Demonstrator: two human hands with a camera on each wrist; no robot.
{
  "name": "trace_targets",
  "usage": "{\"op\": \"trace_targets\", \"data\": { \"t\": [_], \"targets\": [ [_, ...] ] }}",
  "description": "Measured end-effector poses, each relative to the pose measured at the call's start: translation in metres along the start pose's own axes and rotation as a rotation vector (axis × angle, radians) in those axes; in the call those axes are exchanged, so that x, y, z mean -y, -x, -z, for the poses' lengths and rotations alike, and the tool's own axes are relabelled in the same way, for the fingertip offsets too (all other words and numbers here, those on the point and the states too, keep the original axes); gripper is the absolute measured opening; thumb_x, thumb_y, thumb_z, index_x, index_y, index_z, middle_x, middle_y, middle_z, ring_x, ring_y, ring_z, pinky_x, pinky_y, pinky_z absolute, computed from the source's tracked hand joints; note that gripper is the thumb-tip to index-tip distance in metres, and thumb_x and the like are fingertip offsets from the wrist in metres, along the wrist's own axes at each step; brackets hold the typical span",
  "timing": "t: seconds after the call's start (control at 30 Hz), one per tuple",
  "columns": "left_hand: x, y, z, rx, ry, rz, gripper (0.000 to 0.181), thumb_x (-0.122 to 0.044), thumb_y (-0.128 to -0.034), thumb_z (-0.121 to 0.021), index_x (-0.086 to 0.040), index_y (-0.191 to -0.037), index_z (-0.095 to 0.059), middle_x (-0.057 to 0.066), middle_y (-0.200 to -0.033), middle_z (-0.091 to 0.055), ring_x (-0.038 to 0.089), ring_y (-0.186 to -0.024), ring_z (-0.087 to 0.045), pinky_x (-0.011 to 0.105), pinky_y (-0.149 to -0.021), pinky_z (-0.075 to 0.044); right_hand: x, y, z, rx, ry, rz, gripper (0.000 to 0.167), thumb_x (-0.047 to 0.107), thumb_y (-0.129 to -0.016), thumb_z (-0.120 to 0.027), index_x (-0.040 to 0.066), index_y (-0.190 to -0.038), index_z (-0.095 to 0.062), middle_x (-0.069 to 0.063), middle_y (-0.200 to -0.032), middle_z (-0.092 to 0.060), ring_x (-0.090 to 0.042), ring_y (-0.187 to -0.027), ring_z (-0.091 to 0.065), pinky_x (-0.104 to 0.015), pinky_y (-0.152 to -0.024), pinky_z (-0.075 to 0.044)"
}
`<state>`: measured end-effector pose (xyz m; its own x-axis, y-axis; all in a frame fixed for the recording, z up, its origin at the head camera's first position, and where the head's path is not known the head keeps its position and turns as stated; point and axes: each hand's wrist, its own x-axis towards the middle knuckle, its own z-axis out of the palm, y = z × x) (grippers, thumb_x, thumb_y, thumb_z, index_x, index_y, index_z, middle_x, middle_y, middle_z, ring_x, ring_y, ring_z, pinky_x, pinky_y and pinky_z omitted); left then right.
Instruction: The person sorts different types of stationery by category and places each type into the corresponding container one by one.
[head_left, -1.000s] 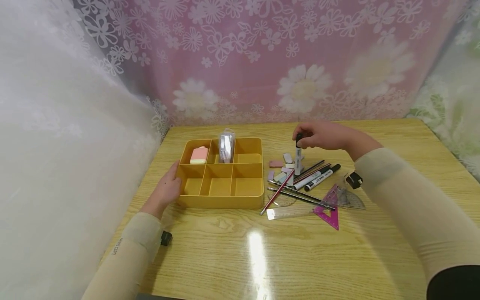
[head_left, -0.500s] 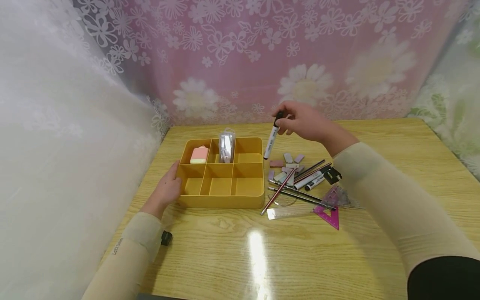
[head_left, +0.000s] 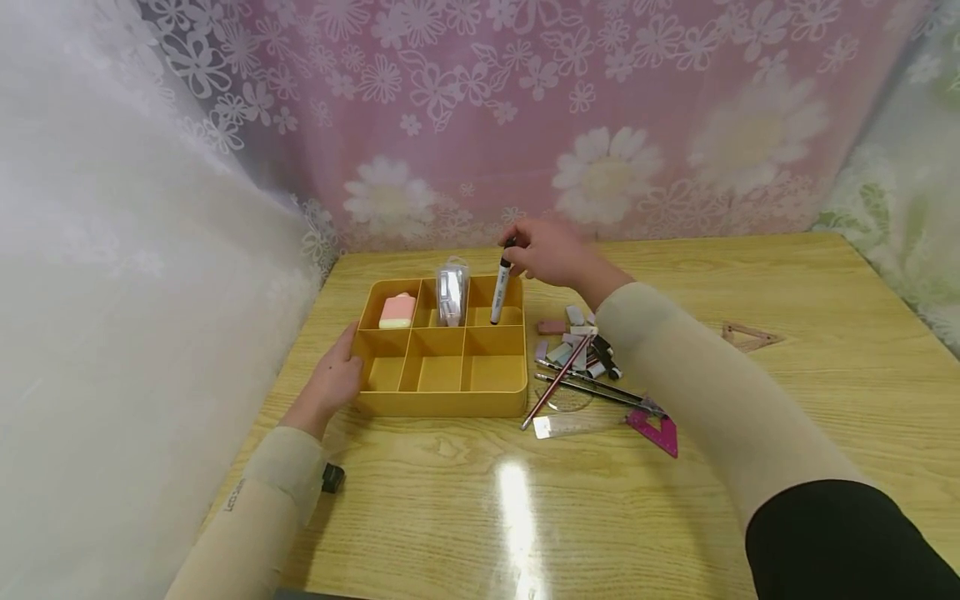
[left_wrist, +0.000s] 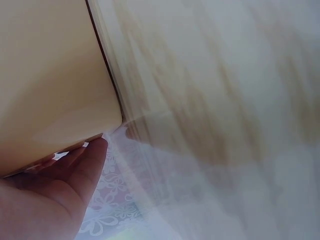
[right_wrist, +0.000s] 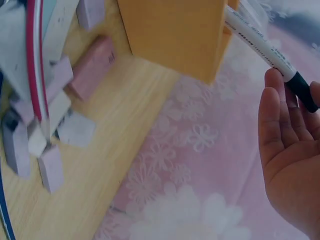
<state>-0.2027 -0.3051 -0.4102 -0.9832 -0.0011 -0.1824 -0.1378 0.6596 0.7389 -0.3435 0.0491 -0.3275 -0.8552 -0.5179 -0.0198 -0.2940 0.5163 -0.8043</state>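
A yellow organizer box (head_left: 442, 403) with several compartments stands on the table. My left hand (head_left: 337, 379) touches its left wall; in the left wrist view the fingers (left_wrist: 90, 167) lie extended along that wall. With thumb and fingers my right hand (head_left: 551, 254) pinches the black cap of a white marker (head_left: 499, 293), which hangs tilted, its lower end within the back right compartment. Whether it touches the bottom I cannot tell. A pink-and-cream bottle-shaped item (head_left: 397, 310) sits in the back left compartment, and a clear plastic case (head_left: 452, 293) stands in the back middle one.
Right of the box lies a pile of erasers (head_left: 552, 327), pencils (head_left: 557, 383), more markers, a clear ruler (head_left: 577, 425) and a magenta set square (head_left: 660, 435). My right forearm covers part of it. Another triangle (head_left: 750, 337) lies farther right. A floral curtain (head_left: 480, 192) hangs behind the table.
My right hand has lifted the marker from the pile and carried it left, over the box's right wall and into the back right compartment. My left hand has stayed in place.
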Motion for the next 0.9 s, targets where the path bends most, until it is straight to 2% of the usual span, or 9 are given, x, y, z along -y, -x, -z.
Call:
{"op": "trace_targets", "data": {
  "t": [0.13,0.23,0.43,0.73,0.9],
  "targets": [
    [0.0,0.001,-0.001,0.001,0.018,-0.03,0.063,-0.008,-0.1042,-0.025,-0.01,-0.164,-0.007,0.021,-0.164,-0.023,0.039,-0.148,-0.023,0.058,-0.119,-0.018,0.002,-0.008,-0.015,0.03,0.022,-0.015,0.025,0.019,-0.105,-0.056,0.008,-0.127,-0.059,-0.012,-0.109,-0.066,-0.029,-0.093,-0.071,-0.046,-0.084,-0.057],
    [0.0,0.001,-0.001,0.003,0.032,-0.053,0.062,-0.007,-0.1036,-0.025,-0.008,-0.163,-0.008,0.022,-0.163,-0.025,0.038,-0.147,-0.026,0.057,-0.119,-0.019,0.004,-0.012,-0.023,0.046,0.098,-0.008,0.025,0.02,-0.104,-0.057,0.009,-0.126,-0.061,-0.01,-0.109,-0.067,-0.025,-0.088,-0.071,-0.043,-0.082,-0.057],
    [0.001,0.002,-0.002,0.006,0.028,-0.041,0.062,-0.008,-0.1045,-0.025,-0.009,-0.164,-0.006,0.021,-0.164,-0.022,0.038,-0.148,-0.023,0.058,-0.119,-0.019,0.004,-0.019,-0.035,0.08,0.216,-0.034,0.026,0.022,-0.105,-0.057,0.008,-0.126,-0.059,-0.009,-0.111,-0.066,-0.029,-0.094,-0.069,-0.04,-0.081,-0.055],
    [0.001,0.001,-0.002,0.007,0.014,-0.034,0.062,-0.009,-0.1047,-0.025,-0.01,-0.164,-0.005,0.02,-0.165,-0.02,0.039,-0.15,-0.02,0.06,-0.119,-0.017,0.007,-0.017,-0.034,0.07,0.285,-0.065,0.037,0.019,-0.105,-0.052,0.01,-0.142,-0.054,-0.01,-0.121,-0.064,-0.022,-0.091,-0.066,-0.041,-0.087,-0.055],
    [0.002,0.0,-0.001,0.01,0.012,-0.023,0.063,-0.009,-0.105,-0.024,-0.011,-0.164,-0.004,0.02,-0.165,-0.02,0.039,-0.149,-0.021,0.06,-0.119,-0.018,0.006,-0.014,-0.028,0.071,0.296,-0.045,0.036,0.014,-0.103,-0.049,0.007,-0.138,-0.057,-0.011,-0.12,-0.064,-0.025,-0.093,-0.064,-0.041,-0.085,-0.053]
  ]
}}
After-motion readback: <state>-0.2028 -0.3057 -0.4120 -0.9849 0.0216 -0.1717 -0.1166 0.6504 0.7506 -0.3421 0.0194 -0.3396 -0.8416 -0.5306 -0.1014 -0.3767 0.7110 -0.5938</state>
